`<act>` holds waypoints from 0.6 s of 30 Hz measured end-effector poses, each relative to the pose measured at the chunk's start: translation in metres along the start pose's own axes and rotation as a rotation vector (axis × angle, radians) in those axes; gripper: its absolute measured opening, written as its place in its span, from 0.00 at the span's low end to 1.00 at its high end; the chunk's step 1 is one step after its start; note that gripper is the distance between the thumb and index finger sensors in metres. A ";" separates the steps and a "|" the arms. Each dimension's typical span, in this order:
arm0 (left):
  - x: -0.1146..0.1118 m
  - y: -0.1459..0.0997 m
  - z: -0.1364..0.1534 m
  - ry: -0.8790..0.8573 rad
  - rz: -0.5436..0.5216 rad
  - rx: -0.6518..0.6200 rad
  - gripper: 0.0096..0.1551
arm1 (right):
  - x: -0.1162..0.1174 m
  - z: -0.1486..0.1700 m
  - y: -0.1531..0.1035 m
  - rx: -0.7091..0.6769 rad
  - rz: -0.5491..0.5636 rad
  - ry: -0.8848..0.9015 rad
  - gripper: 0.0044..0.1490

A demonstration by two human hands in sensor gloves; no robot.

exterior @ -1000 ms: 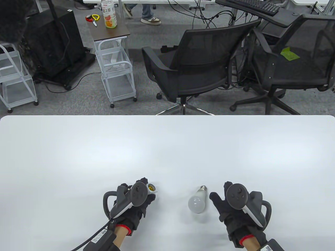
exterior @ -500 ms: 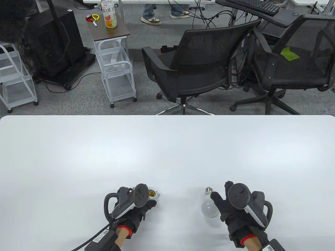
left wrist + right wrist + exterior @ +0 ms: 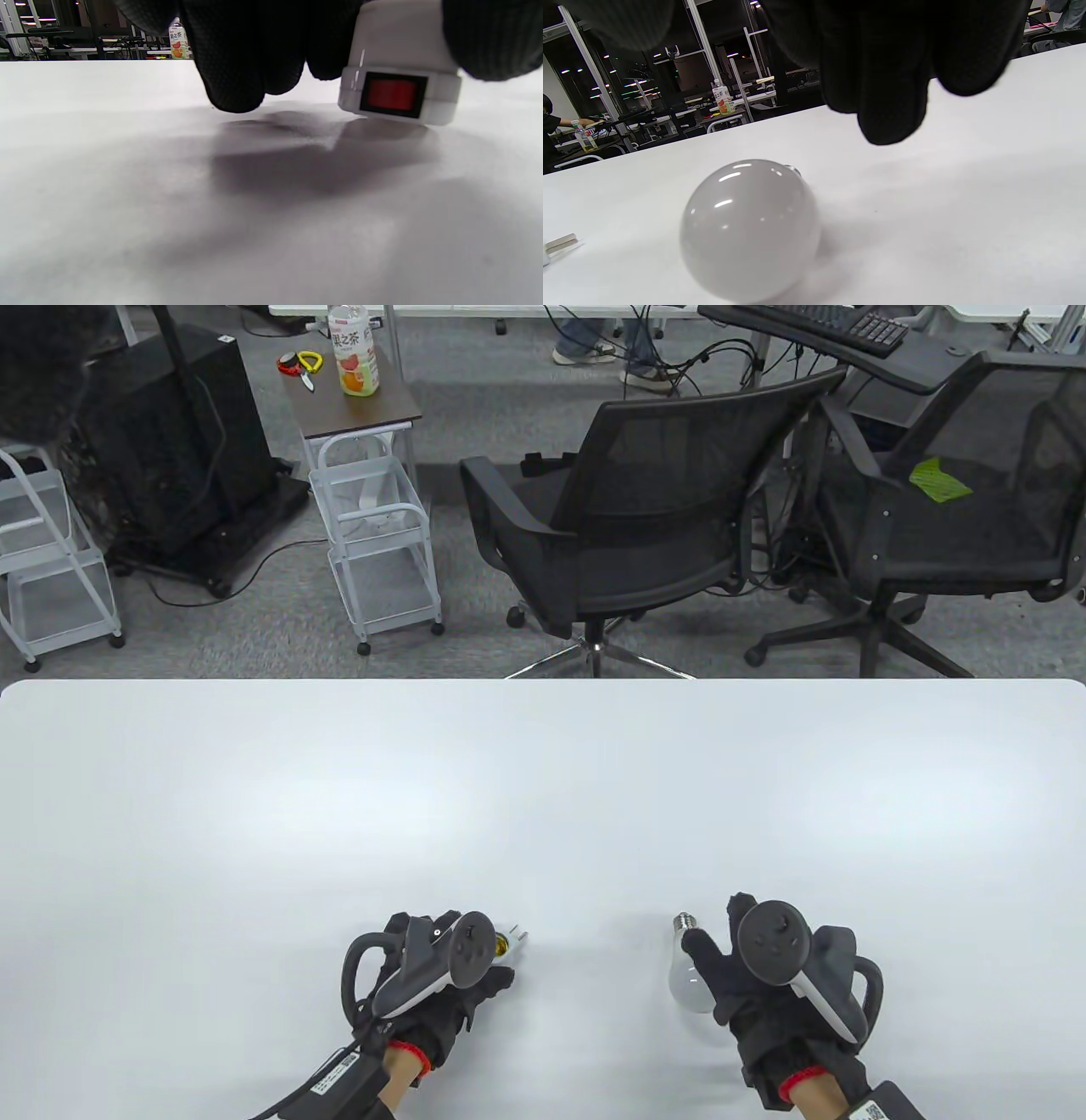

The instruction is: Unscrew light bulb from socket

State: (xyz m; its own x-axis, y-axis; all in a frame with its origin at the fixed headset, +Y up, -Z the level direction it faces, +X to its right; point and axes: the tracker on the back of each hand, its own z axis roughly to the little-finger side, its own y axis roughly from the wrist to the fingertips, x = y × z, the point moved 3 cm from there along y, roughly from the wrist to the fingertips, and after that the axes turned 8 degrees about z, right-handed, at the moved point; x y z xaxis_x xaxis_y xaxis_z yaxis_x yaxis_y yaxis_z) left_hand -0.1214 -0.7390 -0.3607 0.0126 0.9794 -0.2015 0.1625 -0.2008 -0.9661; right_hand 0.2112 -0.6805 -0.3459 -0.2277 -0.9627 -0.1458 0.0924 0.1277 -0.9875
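Observation:
The white bulb (image 3: 689, 980) lies loose on the table, out of the socket, with its screw base (image 3: 682, 920) pointing away. It also shows in the right wrist view (image 3: 751, 228). My right hand (image 3: 736, 965) is open just right of the bulb, and its fingers (image 3: 882, 84) hang above the table without gripping it. My left hand (image 3: 462, 976) holds the white socket (image 3: 509, 943) low at the table. In the left wrist view the socket (image 3: 398, 76) shows a red switch, between my fingers (image 3: 237, 55) and thumb.
The white table (image 3: 543, 780) stretches far beyond both hands. Office chairs (image 3: 628, 509) and a small cart (image 3: 373, 517) stand on the floor past its far edge. The socket's prongs (image 3: 560, 243) show at the left of the right wrist view.
The bulb has rolled to the right, up against my right hand. My left hand has drawn slightly back and down with the socket.

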 end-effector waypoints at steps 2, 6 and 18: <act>-0.001 0.000 -0.001 0.011 0.002 -0.002 0.43 | 0.000 0.000 0.000 -0.001 0.001 0.000 0.57; -0.004 0.000 -0.005 0.057 0.004 -0.011 0.42 | 0.000 -0.001 0.000 -0.003 0.000 -0.004 0.57; -0.008 0.000 -0.007 0.089 0.082 -0.029 0.47 | 0.001 -0.002 0.000 -0.020 -0.017 -0.014 0.58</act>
State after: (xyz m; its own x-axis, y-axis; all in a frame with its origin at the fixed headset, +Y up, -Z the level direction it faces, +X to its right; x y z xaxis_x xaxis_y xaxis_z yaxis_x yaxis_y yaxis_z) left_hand -0.1142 -0.7466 -0.3584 0.1143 0.9578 -0.2637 0.1860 -0.2813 -0.9414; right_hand 0.2092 -0.6806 -0.3460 -0.2152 -0.9681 -0.1283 0.0696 0.1158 -0.9908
